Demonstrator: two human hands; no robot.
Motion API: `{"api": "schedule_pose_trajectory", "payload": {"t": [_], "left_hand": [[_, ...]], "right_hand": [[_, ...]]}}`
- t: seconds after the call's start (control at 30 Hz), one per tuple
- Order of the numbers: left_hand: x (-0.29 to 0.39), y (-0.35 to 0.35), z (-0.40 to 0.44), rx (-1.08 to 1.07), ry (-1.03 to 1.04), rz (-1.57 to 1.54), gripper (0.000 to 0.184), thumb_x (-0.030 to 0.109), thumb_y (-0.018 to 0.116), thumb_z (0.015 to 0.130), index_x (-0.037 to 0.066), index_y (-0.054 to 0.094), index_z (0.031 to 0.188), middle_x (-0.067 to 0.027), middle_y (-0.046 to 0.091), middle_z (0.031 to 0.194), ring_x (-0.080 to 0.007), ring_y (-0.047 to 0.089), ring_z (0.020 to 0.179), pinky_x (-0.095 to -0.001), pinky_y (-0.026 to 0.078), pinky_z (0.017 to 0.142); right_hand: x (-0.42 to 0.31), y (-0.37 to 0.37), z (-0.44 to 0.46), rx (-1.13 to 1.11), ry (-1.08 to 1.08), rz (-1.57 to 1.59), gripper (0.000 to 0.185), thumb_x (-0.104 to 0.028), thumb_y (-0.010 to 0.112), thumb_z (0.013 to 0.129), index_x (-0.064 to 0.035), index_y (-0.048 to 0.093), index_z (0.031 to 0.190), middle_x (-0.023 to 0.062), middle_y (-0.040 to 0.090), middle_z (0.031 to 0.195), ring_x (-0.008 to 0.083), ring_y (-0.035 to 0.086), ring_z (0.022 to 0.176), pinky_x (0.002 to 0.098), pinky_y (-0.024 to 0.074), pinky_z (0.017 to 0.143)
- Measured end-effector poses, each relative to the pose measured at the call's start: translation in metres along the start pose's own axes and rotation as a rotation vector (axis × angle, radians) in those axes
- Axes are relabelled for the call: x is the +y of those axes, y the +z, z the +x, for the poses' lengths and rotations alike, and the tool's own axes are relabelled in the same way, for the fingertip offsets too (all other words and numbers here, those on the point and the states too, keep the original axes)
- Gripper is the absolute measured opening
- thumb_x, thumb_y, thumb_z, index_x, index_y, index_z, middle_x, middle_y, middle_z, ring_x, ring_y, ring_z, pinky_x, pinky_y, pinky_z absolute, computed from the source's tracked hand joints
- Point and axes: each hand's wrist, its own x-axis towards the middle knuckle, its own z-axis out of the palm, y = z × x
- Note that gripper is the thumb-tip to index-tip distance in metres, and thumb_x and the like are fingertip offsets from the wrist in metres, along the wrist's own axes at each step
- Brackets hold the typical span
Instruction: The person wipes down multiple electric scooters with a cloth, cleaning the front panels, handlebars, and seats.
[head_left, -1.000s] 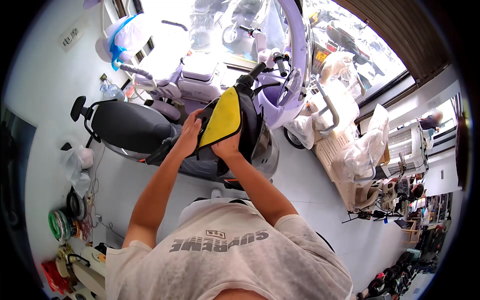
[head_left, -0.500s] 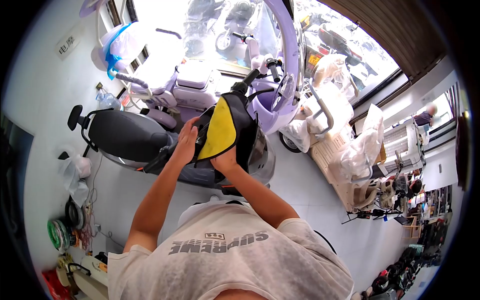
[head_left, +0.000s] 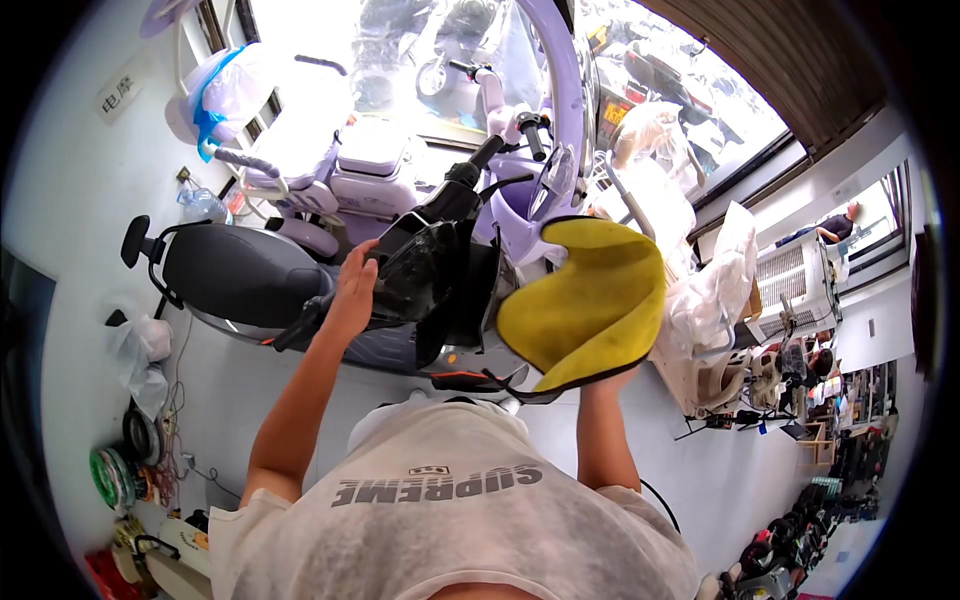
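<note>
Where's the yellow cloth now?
In the head view, the yellow cloth is right of centre, in the right hand, by the front of the dark scooter.

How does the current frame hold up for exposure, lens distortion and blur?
Head view: strong glare washes out much of the window; head view: wide-lens curvature bends the room, with dark, rounded borders; head view: the yellow cloth and scooter seat look reasonably sharp, without obvious motion blur.

Handlebar (head_left: 442,212) between scooter seat (head_left: 240,265) on left and cloth (head_left: 590,300) on right
</note>
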Motion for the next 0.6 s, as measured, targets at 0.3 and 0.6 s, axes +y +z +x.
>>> {"api": "schedule_pose_trajectory", "payload": {"t": [0.3, 0.6], "left_hand": [[0.053, 0.013, 0.023, 0.057, 0.286, 0.584, 0.059, 0.036, 0.065, 0.097, 0.006, 0.049, 0.146, -0.0215, 0.050, 0.148, -0.0426, 0.040, 0.142, -0.0520, 0.026, 0.120], [0.050, 0.014, 0.025, 0.051, 0.271, 0.682, 0.063, 0.036, 0.074, 0.091, 0.004, 0.054, 0.142, -0.0206, 0.053, 0.146, -0.0401, 0.045, 0.139, -0.0500, 0.031, 0.118]], "right_hand": [[0.062, 0.046, -0.033, -0.344, 0.174, -0.347, 0.038, -0.009, 0.060, 0.098, -0.0001, 0.057, 0.135, 0.0132, 0.064, 0.129, 0.0268, 0.061, 0.118, 0.0392, 0.0481, 0.103], [0.125, 0.146, -0.031, -0.551, 0.181, 0.223, 0.055, -0.015, 0.055, 0.102, 0.0018, 0.040, 0.153, 0.0173, 0.046, 0.155, 0.0308, 0.043, 0.144, 0.0373, 0.0317, 0.119]]}}
